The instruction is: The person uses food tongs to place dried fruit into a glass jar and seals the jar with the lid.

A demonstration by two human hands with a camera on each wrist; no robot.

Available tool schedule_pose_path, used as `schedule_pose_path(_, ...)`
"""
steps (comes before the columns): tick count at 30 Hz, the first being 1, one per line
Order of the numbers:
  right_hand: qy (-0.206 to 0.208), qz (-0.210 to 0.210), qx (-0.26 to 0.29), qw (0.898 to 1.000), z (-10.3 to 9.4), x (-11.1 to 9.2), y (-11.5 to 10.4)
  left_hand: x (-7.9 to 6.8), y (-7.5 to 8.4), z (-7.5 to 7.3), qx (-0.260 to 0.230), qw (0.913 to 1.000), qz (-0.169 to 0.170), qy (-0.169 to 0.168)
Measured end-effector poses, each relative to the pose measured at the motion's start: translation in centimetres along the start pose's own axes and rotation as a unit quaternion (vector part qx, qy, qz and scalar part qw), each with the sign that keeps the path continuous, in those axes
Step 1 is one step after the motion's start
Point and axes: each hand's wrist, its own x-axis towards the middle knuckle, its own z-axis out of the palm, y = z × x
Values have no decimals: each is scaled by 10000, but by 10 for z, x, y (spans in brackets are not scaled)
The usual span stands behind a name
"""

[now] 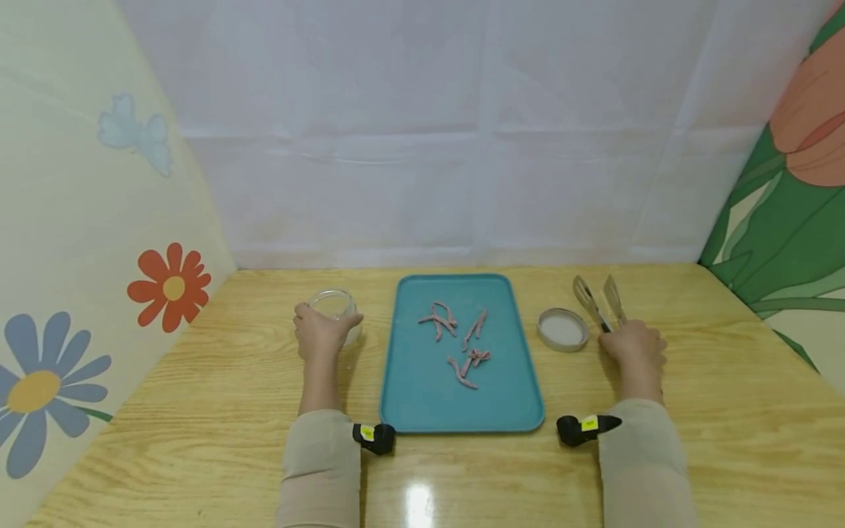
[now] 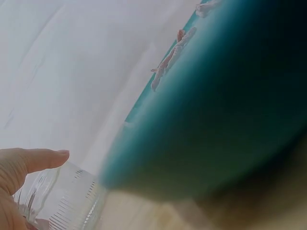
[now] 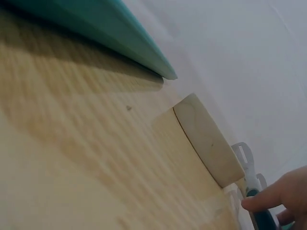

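Observation:
My left hand [image 1: 321, 331] is around a clear glass jar [image 1: 334, 303] left of the tray, thumb on its right side and fingers on its left. In the left wrist view the thumb extends past the ribbed jar [image 2: 67, 196]; most fingers are hidden. On the right, my right hand [image 1: 635, 345] holds metal tongs [image 1: 587, 297] by their dark handle, their two ends spread apart and pointing away. The right wrist view shows my thumb against the dark grip [image 3: 261, 215]. Several pinkish meat-like strips [image 1: 462, 370] lie on a blue tray [image 1: 422, 403] between the hands.
A shallow round dish or lid [image 1: 562, 330] with a pale inside sits between the tray and the tongs. The wood-grain table [image 1: 488, 477] meets a white cloth backdrop [image 1: 449, 183]. Flower-printed panels [image 1: 79, 220] stand at both sides.

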Motion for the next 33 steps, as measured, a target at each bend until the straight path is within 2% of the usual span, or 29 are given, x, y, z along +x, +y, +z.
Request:
schedule_pose_path(10, 356, -55, 79, 9993, 4, 0, 1, -1, -1, -2, 3, 10000, 9, -16)
schedule_pose_path(21, 158, -144, 117, 9997, -7, -5, -4, -1, -1, -1, -88, 9999, -59, -53)
schedule_pose_path(29, 390, -452, -170, 9981, -19, -7, -18, -1, -4, 1, -223, 9997, 22, -38)
schedule_pose_path(33, 366, -759, -255, 9961, -26, -8, -24, -1, -6, 1, -191, 9998, 64, -2)
